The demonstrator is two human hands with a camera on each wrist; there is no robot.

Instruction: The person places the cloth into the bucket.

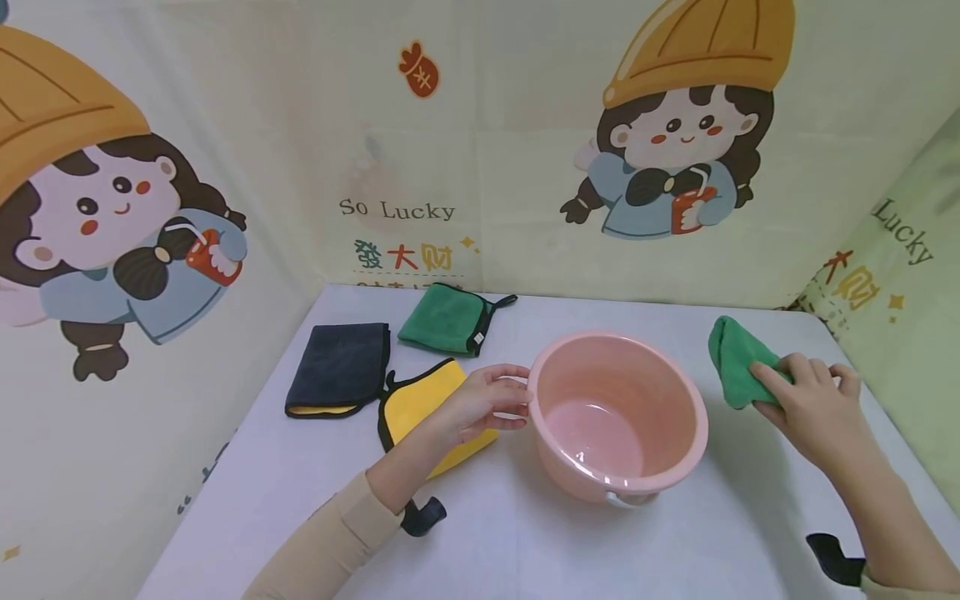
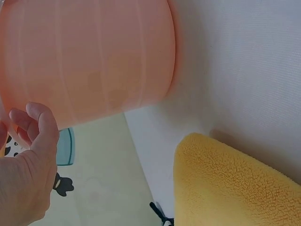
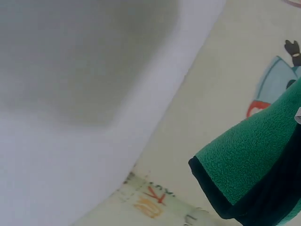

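Near the counter's (image 1: 517, 550) right edge, the right hand (image 1: 819, 408) pinches the green cloth (image 1: 737, 365) aloft; a firm pinch should control its folds. The left hand (image 1: 486, 402), fingers loosely apart, touches the mid-counter pink bucket (image 1: 611, 417); light pressure should steady it.

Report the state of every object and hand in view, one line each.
Pink bucket: upright, empty
White handle: partly seen, below the rim
Held green cloth: folded, held up
Green cloth on the table: folded, lying flat
Dark cloth: folded, lying flat
Yellow cloth: lying down, partly hidden by the left arm
Left hand: fingers at the bucket's rim
Right hand: pinching green cloth
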